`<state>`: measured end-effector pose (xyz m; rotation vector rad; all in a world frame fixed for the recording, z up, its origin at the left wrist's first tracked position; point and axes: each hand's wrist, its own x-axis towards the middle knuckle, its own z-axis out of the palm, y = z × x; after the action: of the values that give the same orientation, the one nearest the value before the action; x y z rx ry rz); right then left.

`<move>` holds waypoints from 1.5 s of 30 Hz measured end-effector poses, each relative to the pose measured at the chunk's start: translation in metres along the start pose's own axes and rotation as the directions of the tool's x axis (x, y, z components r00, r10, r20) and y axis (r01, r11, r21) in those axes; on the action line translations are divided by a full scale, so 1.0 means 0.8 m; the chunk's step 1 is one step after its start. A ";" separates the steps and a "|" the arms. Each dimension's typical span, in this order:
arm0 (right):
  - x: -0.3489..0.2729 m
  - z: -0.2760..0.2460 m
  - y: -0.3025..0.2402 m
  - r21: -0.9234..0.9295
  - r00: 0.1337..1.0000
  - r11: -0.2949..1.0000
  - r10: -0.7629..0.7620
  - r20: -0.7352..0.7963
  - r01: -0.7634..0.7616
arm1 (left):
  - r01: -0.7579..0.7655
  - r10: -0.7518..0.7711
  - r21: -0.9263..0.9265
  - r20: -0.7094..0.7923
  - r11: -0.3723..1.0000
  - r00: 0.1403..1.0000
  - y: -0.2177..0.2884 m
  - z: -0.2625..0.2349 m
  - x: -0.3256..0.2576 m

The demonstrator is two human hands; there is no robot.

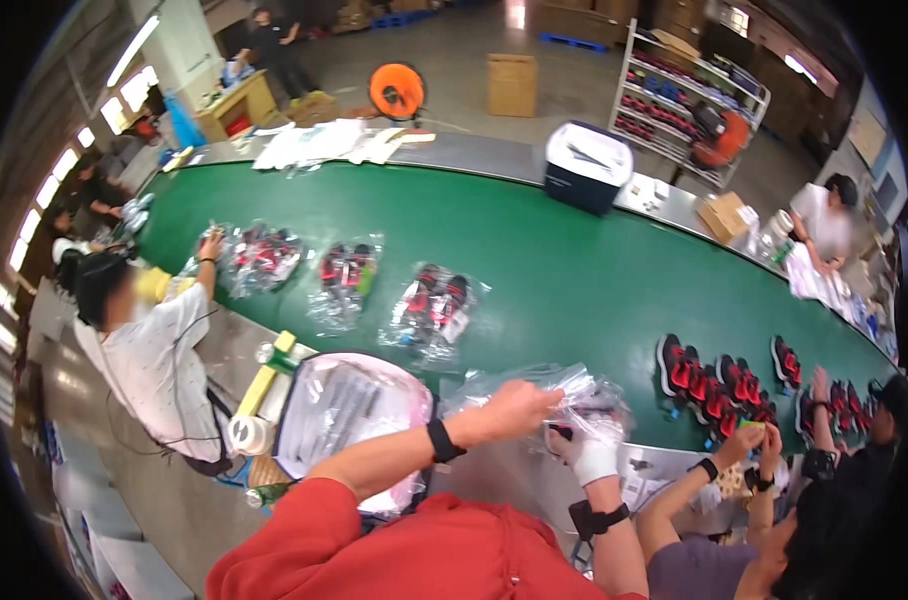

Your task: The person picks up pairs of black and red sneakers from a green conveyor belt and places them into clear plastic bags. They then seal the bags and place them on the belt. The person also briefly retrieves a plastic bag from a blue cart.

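A clear plastic bag (pixel 574 382) lies crumpled over the near edge of the green belt in front of me. My left hand (pixel 519 408), bare with a black wristband, pinches the bag's upper part. My right hand (pixel 596 452), in a white glove, grips its right side from below. Something dark and reddish shows through the plastic by the glove; its shape is mostly hidden. Left of my hands, pairs of black and red shoes in clear bags (pixel 434 305) lie on the belt. Unbagged black and red shoes (pixel 709 385) stand to the right.
The green conveyor belt (pixel 534 270) runs across. At my left, a bin (pixel 429 400) holds flat plastic bags. A co-worker in white (pixel 154 330) handles bagged shoes; others work at right. A dark box (pixel 579 195) stands on the far ledge, with an orange fan (pixel 396 92) beyond.
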<state>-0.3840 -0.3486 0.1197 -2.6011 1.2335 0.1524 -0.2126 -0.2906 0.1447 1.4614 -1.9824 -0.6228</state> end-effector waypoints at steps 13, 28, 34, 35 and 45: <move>0.042 0.017 -0.038 -0.087 0.869 0.945 -0.325 -0.373 0.316 | 0.144 -0.335 -0.547 -0.267 0.825 0.904 0.011 -0.039 0.064; 0.157 0.141 -0.080 0.707 0.926 0.641 -0.373 -0.053 0.299 | 0.400 -0.550 -0.558 -0.124 0.727 0.826 -0.047 0.008 0.010; 0.084 0.117 -0.058 0.825 0.971 0.547 -0.086 0.224 -0.142 | 0.446 -0.799 -0.759 -0.157 0.474 0.581 -0.104 -0.017 -0.026; 0.075 0.118 -0.055 0.902 0.972 0.400 -0.089 0.217 -0.165 | 0.435 -0.857 -0.838 -0.071 0.329 0.511 -0.103 -0.015 -0.026; 0.039 0.037 -0.079 0.967 0.986 0.231 0.100 -0.130 0.105 | 0.306 -0.694 -0.884 -0.029 0.354 0.720 -0.091 -0.003 -0.008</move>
<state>-0.3150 -0.3258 0.0968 -1.4320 0.8567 -0.6806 -0.1596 -0.3055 0.0961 1.3566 -0.5862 -1.2184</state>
